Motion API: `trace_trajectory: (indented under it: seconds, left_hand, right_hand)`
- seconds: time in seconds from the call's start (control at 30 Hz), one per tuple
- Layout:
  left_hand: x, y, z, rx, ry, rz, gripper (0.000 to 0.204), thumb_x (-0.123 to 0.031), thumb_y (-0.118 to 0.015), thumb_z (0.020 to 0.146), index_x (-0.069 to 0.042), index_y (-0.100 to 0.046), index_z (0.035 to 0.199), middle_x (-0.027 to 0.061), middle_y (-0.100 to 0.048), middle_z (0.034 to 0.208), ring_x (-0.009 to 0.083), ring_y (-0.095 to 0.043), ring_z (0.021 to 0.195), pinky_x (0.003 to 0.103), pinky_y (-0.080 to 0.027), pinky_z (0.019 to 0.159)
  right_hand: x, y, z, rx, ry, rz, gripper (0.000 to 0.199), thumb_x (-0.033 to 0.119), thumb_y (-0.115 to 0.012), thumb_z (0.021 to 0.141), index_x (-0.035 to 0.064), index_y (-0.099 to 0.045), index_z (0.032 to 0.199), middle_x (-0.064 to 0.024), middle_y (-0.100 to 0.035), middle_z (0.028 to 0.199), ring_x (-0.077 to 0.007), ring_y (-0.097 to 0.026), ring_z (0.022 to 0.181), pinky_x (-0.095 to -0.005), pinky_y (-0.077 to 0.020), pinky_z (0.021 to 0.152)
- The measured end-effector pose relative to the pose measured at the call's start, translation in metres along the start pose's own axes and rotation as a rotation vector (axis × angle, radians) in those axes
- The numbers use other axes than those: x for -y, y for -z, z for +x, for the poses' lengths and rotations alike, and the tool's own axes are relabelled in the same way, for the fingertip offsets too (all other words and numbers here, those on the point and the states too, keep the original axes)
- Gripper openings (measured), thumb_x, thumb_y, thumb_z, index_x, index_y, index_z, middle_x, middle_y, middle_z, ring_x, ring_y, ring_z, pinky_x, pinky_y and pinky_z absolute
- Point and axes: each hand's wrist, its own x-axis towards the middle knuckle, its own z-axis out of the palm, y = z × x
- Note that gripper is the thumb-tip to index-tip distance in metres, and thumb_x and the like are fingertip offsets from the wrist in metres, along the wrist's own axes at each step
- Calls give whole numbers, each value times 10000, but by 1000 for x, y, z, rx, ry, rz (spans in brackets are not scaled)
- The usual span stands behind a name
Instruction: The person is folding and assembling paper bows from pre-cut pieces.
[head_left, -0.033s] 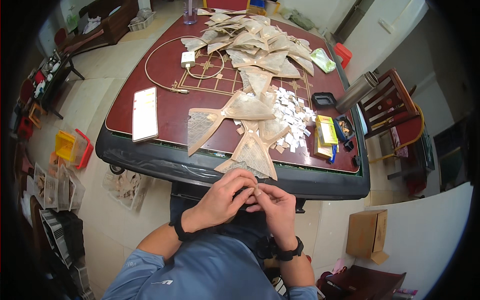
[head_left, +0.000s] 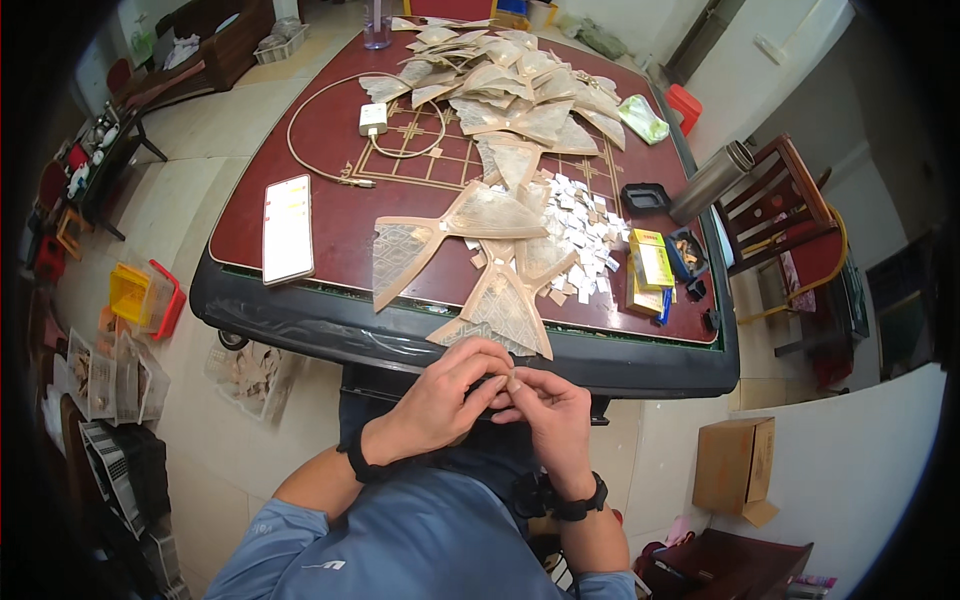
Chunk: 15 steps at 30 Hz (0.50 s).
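Note:
My left hand [head_left: 447, 392] and my right hand [head_left: 553, 412] meet just off the table's near edge, fingertips touching. Both are closed in a pinch. A small bit seems to be between them, but the fingers hide it and I cannot make it out. Right beyond my fingers, a beige lace-patterned fabric piece [head_left: 497, 311], cut like a bra cup, hangs slightly over the table's padded rim. Another such piece [head_left: 412, 258] lies to its left. Small white and tan squares [head_left: 590, 235] are scattered in a heap to the right of these pieces.
A large pile of beige fabric pieces [head_left: 535, 85] covers the far part of the red table [head_left: 345, 235]. On the left lie a phone [head_left: 288, 230] and a white charger [head_left: 372, 119] with its cable. Yellow boxes [head_left: 651, 262], a black tray [head_left: 648, 198] and a metal tumbler [head_left: 712, 182] stand right.

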Motion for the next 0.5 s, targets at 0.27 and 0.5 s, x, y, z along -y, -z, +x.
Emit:
trace_trajectory:
  seconds: [0.27, 0.5]
  left_hand:
    - [17, 6, 3, -78, 356, -678, 74, -43, -521, 962, 2, -579, 965, 87, -583, 1102, 155, -620, 1004, 306, -466, 936]
    - [6, 9, 23, 53, 226, -440, 80, -74, -535, 963, -6, -570, 988, 70, -586, 1116, 148, -571, 1012, 289, -449, 898]
  right_hand:
    - [-11, 41, -15, -97, 26, -317, 170, 16, -625, 905, -86, -658, 1037, -125, -699, 884, -148, -689, 740, -258, -575, 680]
    - [-4, 76, -23, -228, 110, -611, 201, 59, -639, 904, -66, -670, 1058, -127, -696, 844, -168, -684, 680, -267, -569, 650]
